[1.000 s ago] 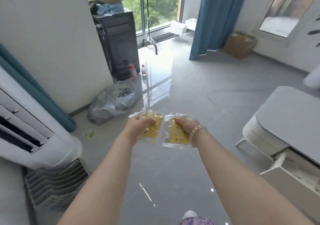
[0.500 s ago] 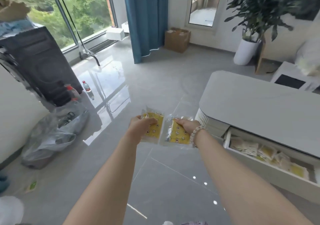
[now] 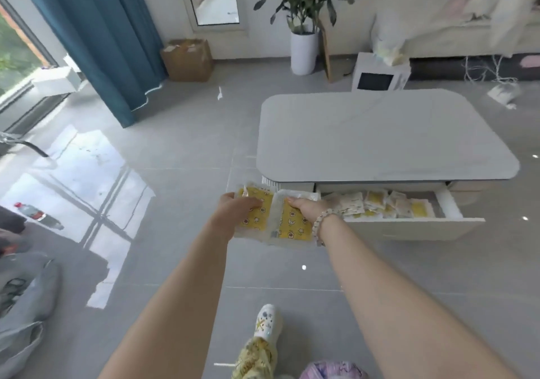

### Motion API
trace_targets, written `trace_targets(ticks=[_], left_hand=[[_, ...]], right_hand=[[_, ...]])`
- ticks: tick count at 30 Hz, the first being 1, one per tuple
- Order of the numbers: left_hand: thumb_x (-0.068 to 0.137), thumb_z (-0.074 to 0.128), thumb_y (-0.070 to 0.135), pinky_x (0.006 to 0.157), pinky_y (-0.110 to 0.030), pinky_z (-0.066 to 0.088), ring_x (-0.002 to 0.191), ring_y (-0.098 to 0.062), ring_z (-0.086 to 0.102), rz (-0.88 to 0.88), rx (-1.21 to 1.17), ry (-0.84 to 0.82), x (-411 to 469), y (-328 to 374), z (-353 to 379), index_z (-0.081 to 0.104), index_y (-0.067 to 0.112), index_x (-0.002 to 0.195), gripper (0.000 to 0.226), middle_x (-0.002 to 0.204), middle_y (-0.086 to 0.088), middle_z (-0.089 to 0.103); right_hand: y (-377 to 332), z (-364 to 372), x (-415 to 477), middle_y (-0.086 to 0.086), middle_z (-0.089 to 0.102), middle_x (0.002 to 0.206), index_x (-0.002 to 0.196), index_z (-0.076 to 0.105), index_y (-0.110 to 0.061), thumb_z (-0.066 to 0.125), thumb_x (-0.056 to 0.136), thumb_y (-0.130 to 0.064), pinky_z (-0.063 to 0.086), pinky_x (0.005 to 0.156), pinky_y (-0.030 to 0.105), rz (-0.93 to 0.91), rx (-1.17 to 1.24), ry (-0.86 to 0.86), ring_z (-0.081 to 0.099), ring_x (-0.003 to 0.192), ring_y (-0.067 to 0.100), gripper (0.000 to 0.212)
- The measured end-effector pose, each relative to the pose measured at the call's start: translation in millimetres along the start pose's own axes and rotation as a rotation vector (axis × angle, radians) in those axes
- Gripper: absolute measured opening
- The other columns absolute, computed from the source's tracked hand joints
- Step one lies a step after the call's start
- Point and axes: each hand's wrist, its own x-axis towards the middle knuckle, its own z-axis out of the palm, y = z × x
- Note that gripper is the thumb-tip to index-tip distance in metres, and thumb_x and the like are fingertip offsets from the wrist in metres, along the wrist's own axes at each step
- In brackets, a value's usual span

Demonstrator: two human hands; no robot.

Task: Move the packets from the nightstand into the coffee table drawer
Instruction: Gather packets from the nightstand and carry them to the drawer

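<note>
Off to the right lies the open drawer [image 3: 409, 228], nearest the right hand [image 3: 304, 207] pinching one packet [image 3: 292, 228]; left hand [image 3: 233, 213] pinches the other packet [image 3: 258, 207].

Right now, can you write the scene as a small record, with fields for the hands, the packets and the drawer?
left side: left hand grips left packet
right side: right hand grips right packet
position: both held side by side above the floor, not yet inside the drawer
drawer: drawer of coffee table is open
contents: stored packets, many, similar in look
</note>
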Motion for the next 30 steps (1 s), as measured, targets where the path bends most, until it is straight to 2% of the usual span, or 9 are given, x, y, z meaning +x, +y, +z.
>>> trace_targets(ticks=[2,4,7,10,14,18,23,26,30], left_hand=[[0.082,0.069,0.009,0.06,-0.028,0.05,0.062,-0.018,0.058,0.01,0.053,-0.055,16.3,14.4,22.0,0.058,0.013,0.075,0.014,0.071,-0.003,0.06],[0.081,0.07,0.01,0.071,-0.034,0.054,0.066,-0.022,0.061,0.024,0.099,-0.125,33.4,29.3,41.9,0.062,0.011,0.08,0.008,0.074,-0.005,0.063],[0.079,0.071,0.013,0.079,-0.039,0.055,0.075,-0.026,0.065,0.033,0.142,-0.201,59.6,55.8,68.9,0.065,0.008,0.094,0.017,0.085,-0.008,0.068],[0.08,0.071,0.013,0.078,-0.038,0.055,0.071,-0.024,0.064,0.04,0.182,-0.282,87.3,82.1,97.1,0.064,0.01,0.088,0.011,0.082,-0.007,0.067],[0.082,0.069,0.011,0.066,-0.028,0.051,0.063,-0.018,0.059,0.059,0.213,-0.359,117.2,108.1,135.8,0.058,0.015,0.071,0.015,0.071,-0.003,0.062],[0.081,0.071,0.011,0.068,-0.028,0.051,0.065,-0.019,0.059,0.053,0.268,-0.416,139.2,124.2,168.7,0.057,0.016,0.072,0.017,0.072,-0.002,0.062],[0.079,0.073,0.014,0.085,-0.036,0.053,0.08,-0.026,0.064,0.057,0.354,-0.495,147.8,134.4,210.4,0.062,0.012,0.09,0.016,0.081,-0.004,0.065],[0.079,0.073,0.015,0.088,-0.038,0.054,0.085,-0.027,0.065,0.077,0.392,-0.54,142.6,141.8,239.1,0.059,0.015,0.079,0.013,0.087,-0.006,0.066],[0.08,0.071,0.015,0.085,-0.036,0.053,0.082,-0.027,0.064,0.105,0.43,-0.576,140.5,150.0,272.0,0.059,0.015,0.077,0.012,0.087,-0.008,0.066]], right_hand=[[-8.3,-17.0,-0.8,0.009,0.063,0.122,0.127,0.056,-0.007,0.075,0.069,-0.054,0.051,0.09,0.034,0.014,0.046,0.064,0.063,0.105,0.025,0.077],[-14.4,-35.1,6.5,0.009,0.061,0.122,0.126,0.054,-0.003,0.068,0.081,-0.046,0.048,0.08,0.027,0.022,0.068,0.109,0.061,0.101,0.024,0.064],[-22.8,-62.8,24.2,0.009,0.061,0.119,0.13,0.05,-0.003,0.066,0.083,-0.045,0.048,0.072,0.025,0.032,0.13,0.188,0.058,0.093,0.023,0.064],[-35.1,-86.8,43.1,0.01,0.062,0.116,0.126,0.053,-0.004,0.067,0.081,-0.049,0.048,0.081,0.027,0.067,0.179,0.258,0.06,0.096,0.023,0.065],[-46.9,-111.5,67.5,0.004,0.06,0.093,0.1,0.053,-0.013,0.067,0.082,-0.046,0.051,0.083,0.03,0.089,0.27,0.323,0.06,0.089,0.022,0.04],[-54.9,-132.0,83.6,0.004,0.068,0.095,0.106,0.063,-0.012,0.07,0.076,-0.049,0.054,0.087,0.036,0.108,0.31,0.387,0.066,0.091,0.023,0.048],[-55.8,-169.7,79.7,0.001,0.063,0.083,0.098,0.062,-0.016,0.066,0.084,-0.04,0.052,0.084,0.032,0.099,0.349,0.489,0.062,0.088,0.019,0.028],[-53.1,-192.1,76.8,0.002,0.067,0.095,0.115,0.063,-0.016,0.067,0.083,-0.038,0.052,0.086,0.034,0.095,0.397,0.527,0.064,0.094,0.022,0.039],[-47.5,-219.7,83.3,0.004,0.067,0.1,0.113,0.061,-0.019,0.063,0.087,-0.037,0.052,0.08,0.029,0.088,0.386,0.538,0.064,0.09,0.021,0.032]])
